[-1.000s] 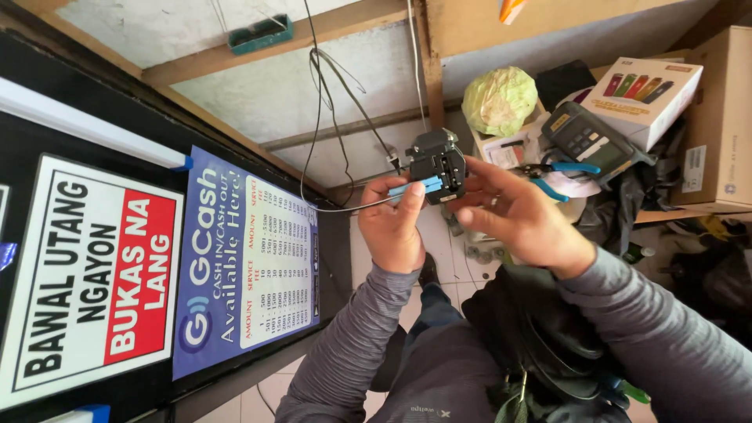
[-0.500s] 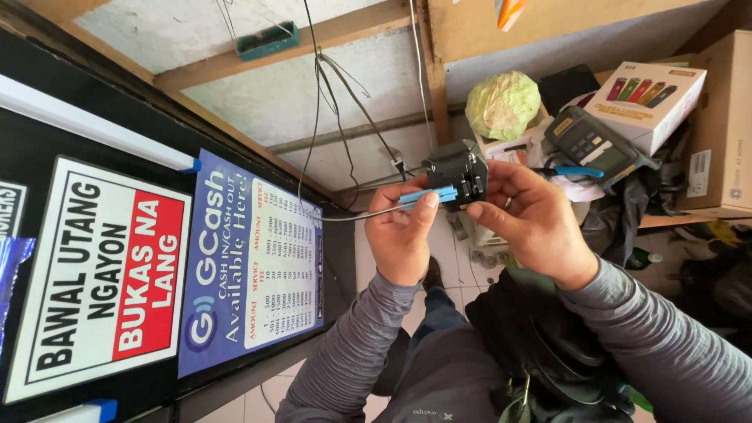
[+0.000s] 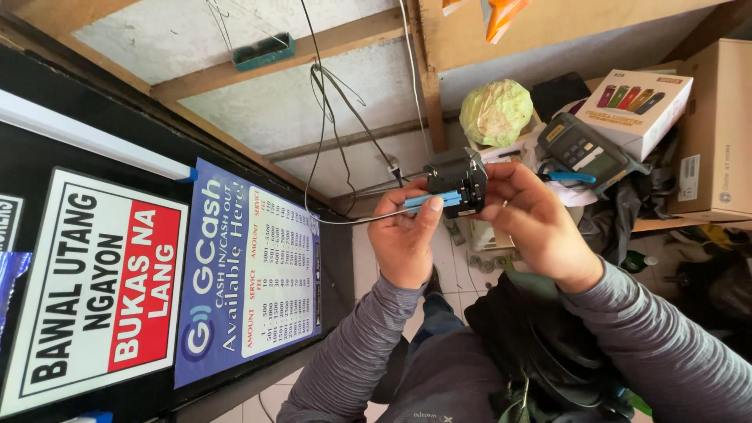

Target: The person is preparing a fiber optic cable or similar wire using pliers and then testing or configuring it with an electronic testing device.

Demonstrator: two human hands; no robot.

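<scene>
Your hands hold a small black device and a blue-tipped cable, raised in front of the shelf clutter.

Your right hand [image 3: 540, 227] grips the black device [image 3: 458, 180]; your left hand [image 3: 403, 235] pinches the blue connector [image 3: 432, 200] against its face, thin cable [image 3: 345, 219] trailing left. Just beyond the device sits a green cabbage [image 3: 495, 112], and to its right a dark handheld terminal [image 3: 583, 149].

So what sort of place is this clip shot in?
Probably a small shop's cluttered back corner: printed signs on the wall, stacked boxes, a calculator. The left hand and right hand hold a black device.
</scene>
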